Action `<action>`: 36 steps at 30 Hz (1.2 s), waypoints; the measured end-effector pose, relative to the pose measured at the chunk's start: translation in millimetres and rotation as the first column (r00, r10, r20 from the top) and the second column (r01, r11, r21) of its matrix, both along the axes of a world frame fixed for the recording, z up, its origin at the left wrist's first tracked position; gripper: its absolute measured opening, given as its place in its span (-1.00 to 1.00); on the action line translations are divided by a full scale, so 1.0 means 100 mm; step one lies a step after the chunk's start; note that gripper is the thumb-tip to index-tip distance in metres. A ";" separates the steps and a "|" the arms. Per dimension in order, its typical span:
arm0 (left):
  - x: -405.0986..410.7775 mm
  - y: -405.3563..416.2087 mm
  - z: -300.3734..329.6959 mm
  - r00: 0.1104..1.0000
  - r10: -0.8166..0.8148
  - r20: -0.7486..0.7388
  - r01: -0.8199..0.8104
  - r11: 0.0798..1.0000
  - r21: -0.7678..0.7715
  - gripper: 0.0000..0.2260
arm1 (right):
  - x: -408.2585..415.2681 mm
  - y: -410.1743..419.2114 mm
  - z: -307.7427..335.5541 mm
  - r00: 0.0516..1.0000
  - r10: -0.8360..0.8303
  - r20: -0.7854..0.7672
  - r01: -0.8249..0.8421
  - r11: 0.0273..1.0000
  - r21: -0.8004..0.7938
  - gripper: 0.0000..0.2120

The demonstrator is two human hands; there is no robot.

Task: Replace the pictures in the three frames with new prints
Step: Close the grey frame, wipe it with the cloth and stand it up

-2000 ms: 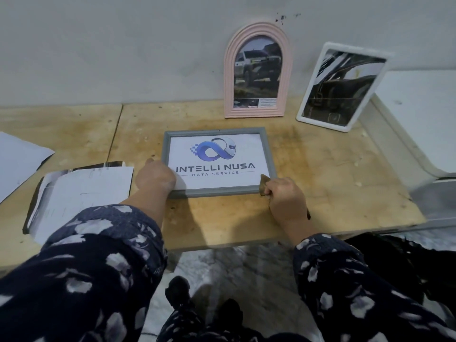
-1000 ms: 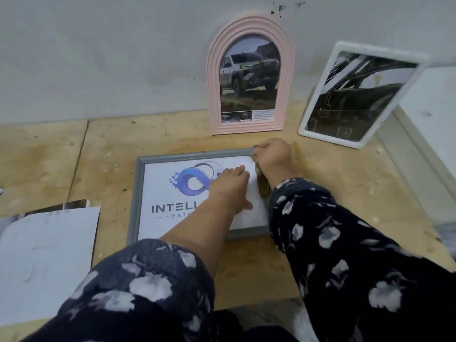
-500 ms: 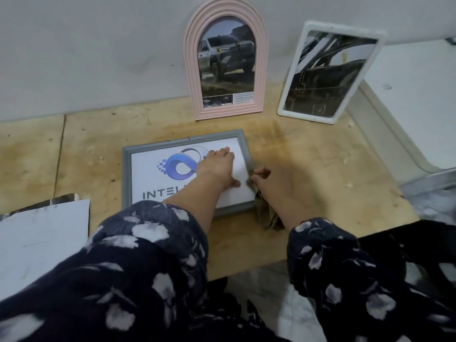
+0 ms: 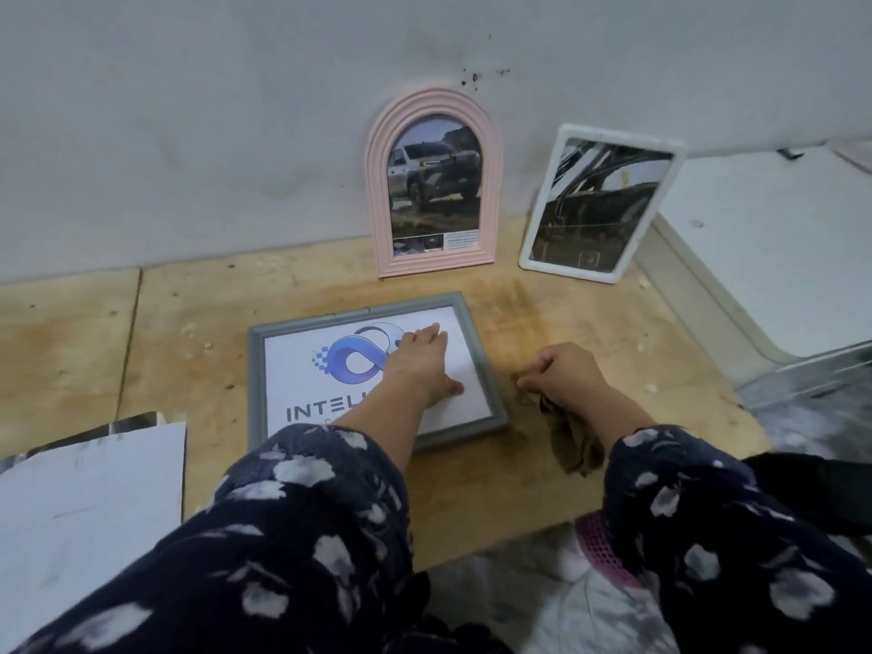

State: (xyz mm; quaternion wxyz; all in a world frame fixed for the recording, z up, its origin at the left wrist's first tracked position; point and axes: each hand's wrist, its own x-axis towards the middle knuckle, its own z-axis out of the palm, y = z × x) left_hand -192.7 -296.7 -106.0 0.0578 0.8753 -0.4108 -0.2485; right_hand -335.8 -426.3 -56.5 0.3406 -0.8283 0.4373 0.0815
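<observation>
A grey rectangular frame (image 4: 255,370) lies flat on the wooden table (image 4: 590,332), showing a white print with a blue logo. My left hand (image 4: 420,365) rests flat on its glass, fingers spread. My right hand (image 4: 561,375) is on the table just right of the frame, closed on a brown cloth (image 4: 575,446) that trails toward me. A pink arched frame (image 4: 431,181) with a truck photo and a white rectangular frame (image 4: 601,203) with a dark car photo lean against the wall behind.
Loose prints and white sheets (image 4: 89,493) lie at the table's left front. A white appliance-like surface (image 4: 764,243) adjoins the table on the right. The grey wall (image 4: 236,134) closes the back. The table's front edge is near my sleeves.
My right hand with the cloth has moved off the grey frame's right edge onto the table. My left hand stays pressed on the glass. The view has tilted slightly.
</observation>
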 end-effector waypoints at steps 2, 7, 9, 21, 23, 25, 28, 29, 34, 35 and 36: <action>0.05 0.03 0.00 0.999 0.039 -0.032 -0.042 0.997 -0.070 -0.40 | 0.20 -0.03 0.08 0.995 -0.074 0.062 0.073 0.997 0.026 -0.91; 0.30 0.37 0.12 0.936 0.353 -0.003 -0.339 0.897 -0.283 -0.72 | 0.76 0.06 0.18 0.991 0.057 0.121 -0.060 0.998 0.017 -0.88; 0.42 0.58 0.16 0.875 0.480 0.065 -0.445 0.850 -0.282 -0.73 | 1.02 0.13 0.17 0.980 0.142 0.139 -0.142 0.990 -0.010 -0.85; 0.82 1.35 0.08 0.493 0.863 0.107 -0.856 0.503 -0.115 -0.67 | 2.33 0.86 0.06 0.710 0.686 0.160 -0.676 0.727 -0.118 -0.90; 0.85 1.38 0.06 0.487 0.872 0.050 -0.864 0.489 -0.116 -0.72 | 2.47 1.02 0.01 0.655 0.737 0.164 -0.728 0.674 -0.123 -0.88; 0.86 1.40 0.04 0.487 0.872 0.050 -0.863 0.490 -0.124 -0.74 | 2.60 1.17 -0.05 0.624 0.764 0.165 -0.750 0.645 -0.150 -0.89; 0.88 1.37 0.01 0.490 0.866 0.098 -0.856 0.499 -0.132 -0.78 | 2.78 1.37 -0.15 0.608 0.784 0.121 -0.771 0.620 -0.144 -0.87; 0.89 1.36 0.01 0.487 0.865 0.118 -0.857 0.500 -0.129 -0.79 | 2.81 1.42 -0.19 0.607 0.789 0.096 -0.776 0.615 -0.141 -0.85; 0.97 1.32 0.01 0.457 0.871 0.180 -0.878 0.475 -0.068 -0.78 | 2.85 1.56 -0.35 0.585 0.811 0.001 -0.796 0.575 -0.188 -0.74; 0.98 1.31 0.01 0.454 0.873 0.177 -0.881 0.470 -0.055 -0.79 | 2.86 1.57 -0.34 0.578 0.816 -0.003 -0.802 0.568 -0.187 -0.79; 0.99 1.31 0.01 0.452 0.875 0.173 -0.884 0.465 -0.046 -0.79 | 2.86 1.57 -0.34 0.574 0.819 -0.001 -0.804 0.564 -0.188 -0.85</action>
